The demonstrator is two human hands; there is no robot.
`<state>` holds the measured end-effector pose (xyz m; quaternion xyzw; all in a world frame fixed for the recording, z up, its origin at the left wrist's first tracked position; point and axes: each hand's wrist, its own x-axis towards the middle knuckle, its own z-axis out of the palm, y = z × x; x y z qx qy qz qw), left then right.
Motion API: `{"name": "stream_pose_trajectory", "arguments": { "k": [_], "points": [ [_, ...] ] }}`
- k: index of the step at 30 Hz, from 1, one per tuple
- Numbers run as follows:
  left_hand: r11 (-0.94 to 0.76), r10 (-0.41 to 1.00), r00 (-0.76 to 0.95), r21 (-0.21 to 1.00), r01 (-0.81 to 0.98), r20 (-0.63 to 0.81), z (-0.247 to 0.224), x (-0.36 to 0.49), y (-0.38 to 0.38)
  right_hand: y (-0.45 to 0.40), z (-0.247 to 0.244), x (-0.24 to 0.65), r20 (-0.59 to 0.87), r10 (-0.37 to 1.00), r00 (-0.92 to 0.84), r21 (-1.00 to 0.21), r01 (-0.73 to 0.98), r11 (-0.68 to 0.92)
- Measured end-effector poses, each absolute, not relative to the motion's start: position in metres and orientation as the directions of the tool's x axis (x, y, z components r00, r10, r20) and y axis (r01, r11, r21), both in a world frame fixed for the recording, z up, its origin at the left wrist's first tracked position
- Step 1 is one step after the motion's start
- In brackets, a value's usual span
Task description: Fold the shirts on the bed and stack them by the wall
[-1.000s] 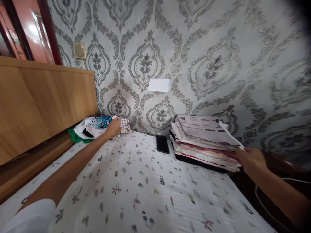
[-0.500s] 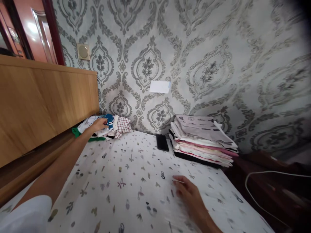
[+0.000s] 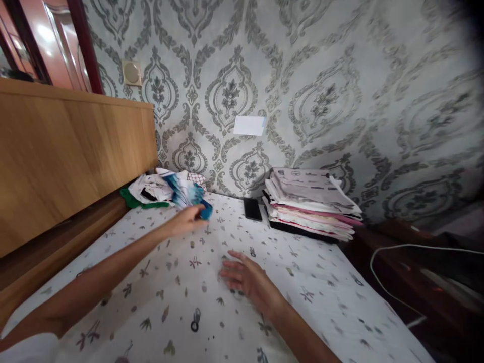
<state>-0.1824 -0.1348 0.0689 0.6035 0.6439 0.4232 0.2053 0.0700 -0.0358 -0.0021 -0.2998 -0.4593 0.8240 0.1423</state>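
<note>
Blue-and-white garment [image 3: 185, 192], gripped by left hand [image 3: 189, 219], right hand [image 3: 247, 280] apart

The left hand [image 3: 188, 220] pinched a blue and white cloth [image 3: 185, 193] at the edge of a loose clothes pile [image 3: 153, 186] beside the wooden panel [image 3: 75, 146]. The right hand [image 3: 249, 280], open and blurred, hovered above the patterned sheet [image 3: 215, 322]. A black phone [image 3: 252, 209] lay just beside a stack of folded fabrics [image 3: 313, 204] near the wall [image 3: 272, 96].

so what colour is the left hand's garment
The garment is blue and white, clearest in head view.
</note>
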Motion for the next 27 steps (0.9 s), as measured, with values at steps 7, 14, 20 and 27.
{"name": "stream_pose_trajectory", "arguments": {
  "k": [7, 14, 20, 27],
  "points": [
    [-0.17, 0.975, 0.195, 0.925, 0.34, 0.108, 0.053, -0.051, -0.2, -0.05, -0.008, 0.051, -0.484, 0.297, -0.823, -0.669, 0.129, -0.732],
    [0.051, 0.997, 0.031, 0.947, 0.316, -0.064, 0.052, -0.056, -0.198, -0.037, -0.012, 0.069, -0.466, 0.608, -0.643, -0.836, 0.094, -0.54],
    [0.008, 0.999, 0.037, 0.961, 0.276, -0.019, 0.068, -0.076, -0.178, -0.013, 0.04, 0.099, -0.219, 0.845, -0.487, -0.97, 0.017, -0.242],
    [0.058, 0.997, 0.011, 0.807, 0.588, -0.08, 0.041, -0.113, -0.158, -0.013, 0.097, 0.137, 0.133, 0.835, -0.534, -0.983, -0.181, 0.041]
  ]
}}
